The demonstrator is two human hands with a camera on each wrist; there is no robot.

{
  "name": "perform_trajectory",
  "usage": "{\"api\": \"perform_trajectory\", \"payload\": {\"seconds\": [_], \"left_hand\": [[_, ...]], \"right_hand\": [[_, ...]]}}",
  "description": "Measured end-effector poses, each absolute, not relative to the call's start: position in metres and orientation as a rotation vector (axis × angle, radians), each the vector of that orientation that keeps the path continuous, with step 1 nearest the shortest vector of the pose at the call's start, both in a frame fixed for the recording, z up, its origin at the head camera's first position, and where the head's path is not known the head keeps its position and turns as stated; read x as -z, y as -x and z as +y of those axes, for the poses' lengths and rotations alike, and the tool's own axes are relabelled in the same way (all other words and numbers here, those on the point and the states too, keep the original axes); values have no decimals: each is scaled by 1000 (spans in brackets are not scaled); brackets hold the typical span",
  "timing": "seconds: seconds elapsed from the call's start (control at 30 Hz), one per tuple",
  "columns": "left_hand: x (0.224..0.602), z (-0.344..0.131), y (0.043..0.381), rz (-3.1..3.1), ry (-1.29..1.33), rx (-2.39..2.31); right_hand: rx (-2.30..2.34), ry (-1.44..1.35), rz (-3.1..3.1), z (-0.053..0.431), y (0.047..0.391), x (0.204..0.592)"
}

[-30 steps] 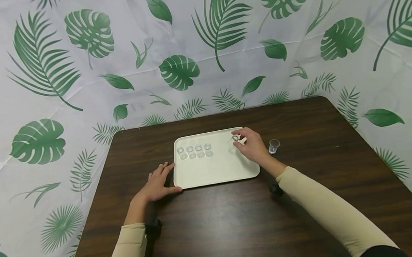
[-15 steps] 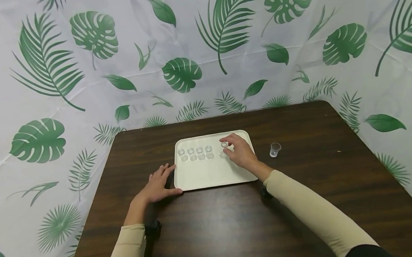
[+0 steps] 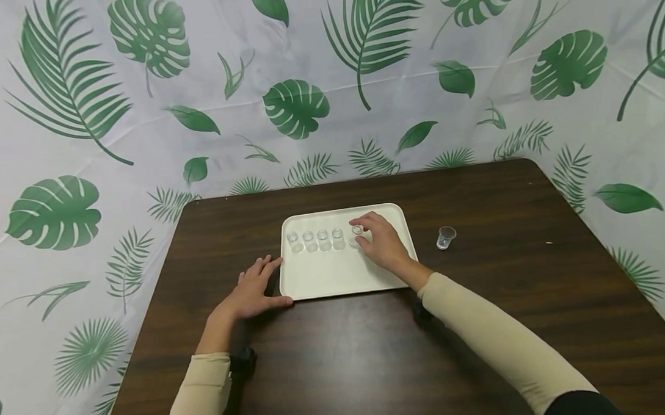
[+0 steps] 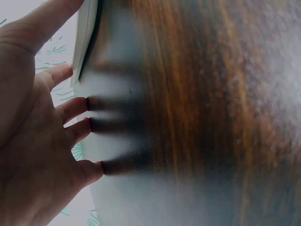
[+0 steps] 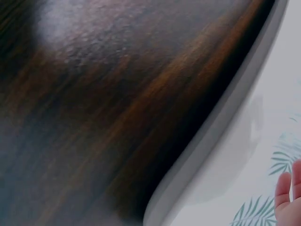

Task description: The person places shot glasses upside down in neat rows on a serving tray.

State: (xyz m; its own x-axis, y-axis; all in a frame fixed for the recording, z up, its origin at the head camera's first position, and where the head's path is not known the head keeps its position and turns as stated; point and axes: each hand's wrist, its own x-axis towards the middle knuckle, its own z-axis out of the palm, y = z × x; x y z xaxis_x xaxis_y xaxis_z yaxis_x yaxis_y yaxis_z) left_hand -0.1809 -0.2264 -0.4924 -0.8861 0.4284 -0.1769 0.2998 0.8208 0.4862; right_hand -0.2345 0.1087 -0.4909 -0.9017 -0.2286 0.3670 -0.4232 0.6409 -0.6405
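Observation:
A cream tray (image 3: 335,277) lies on the dark wooden table. Along its back left, several small clear plastic cups (image 3: 323,237) stand in a row. My right hand (image 3: 382,239) pinches another clear cup (image 3: 358,230) between thumb and fingers, just right of that row; whether its base touches the tray I cannot tell. My left hand (image 3: 254,291) is spread at the tray's left edge, thumb at the front left corner. In the left wrist view the fingers (image 4: 75,108) are extended, tips on the table. Only a few right fingers (image 5: 283,188) show in the right wrist view.
One more clear cup (image 3: 446,237) stands on the table (image 3: 498,220) to the right of the tray. A white cloth with green leaf prints (image 3: 296,108) hangs behind the table and on both sides.
My right hand has carried its cup leftward over the tray, closer to the row of cups. The left hand stays at the tray's edge. The head view has shifted slightly.

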Motion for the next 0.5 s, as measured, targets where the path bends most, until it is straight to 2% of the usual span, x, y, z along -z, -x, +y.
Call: {"api": "perform_trajectory", "payload": {"seconds": [0.5], "left_hand": [[487,-225,181,2718,-542,-655]], "right_hand": [[-1081,-560,-2642,107,234,487]]}}
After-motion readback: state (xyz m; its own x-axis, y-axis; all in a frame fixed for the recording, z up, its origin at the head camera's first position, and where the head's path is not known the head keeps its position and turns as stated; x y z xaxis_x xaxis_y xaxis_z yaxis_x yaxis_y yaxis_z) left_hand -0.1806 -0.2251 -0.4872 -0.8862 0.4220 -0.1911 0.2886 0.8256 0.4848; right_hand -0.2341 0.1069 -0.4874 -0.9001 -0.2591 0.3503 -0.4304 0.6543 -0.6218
